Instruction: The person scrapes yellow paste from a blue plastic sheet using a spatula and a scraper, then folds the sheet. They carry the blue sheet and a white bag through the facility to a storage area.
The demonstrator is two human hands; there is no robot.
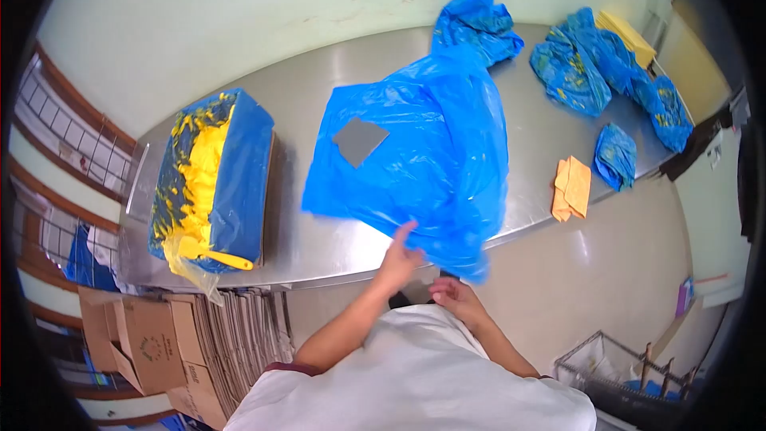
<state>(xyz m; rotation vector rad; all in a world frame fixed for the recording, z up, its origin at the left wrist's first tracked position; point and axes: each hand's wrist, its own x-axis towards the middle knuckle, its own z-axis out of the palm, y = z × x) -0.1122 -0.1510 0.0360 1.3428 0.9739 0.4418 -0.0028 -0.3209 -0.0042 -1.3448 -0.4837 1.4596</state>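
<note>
Centrally, a large, thin, translucent blue plastic bag (399, 175) lies spread over a long stainless-steel table (351, 259), its crumpled lower right end overhanging the near edge. A small, flat, dark grey square piece (361, 142) rests on the bag's left half. The left hand (399, 259), at lower centre, has one finger stretched up at the bag's lower edge; whether it pinches the plastic, I cannot tell. Right of it, the right hand (456, 298) is loosely open, fingers slightly bent, just below the overhanging corner.

At left of the frame stands a deep rectangular blue-lined box (243, 183), tilted in view, holding a thick, soft yellow mass (206, 172). A yellow spatula with a flat handle (219, 255) lies across its near end, beside a strip of clear, smeared plastic (191, 270).

Crumpled blue plastic with yellow smears (570, 72) lies at upper right, and a folded orange cloth (571, 189) sits near the table's edge at right. Flattened brown cardboard boxes (231, 335) stand stacked at lower left.
</note>
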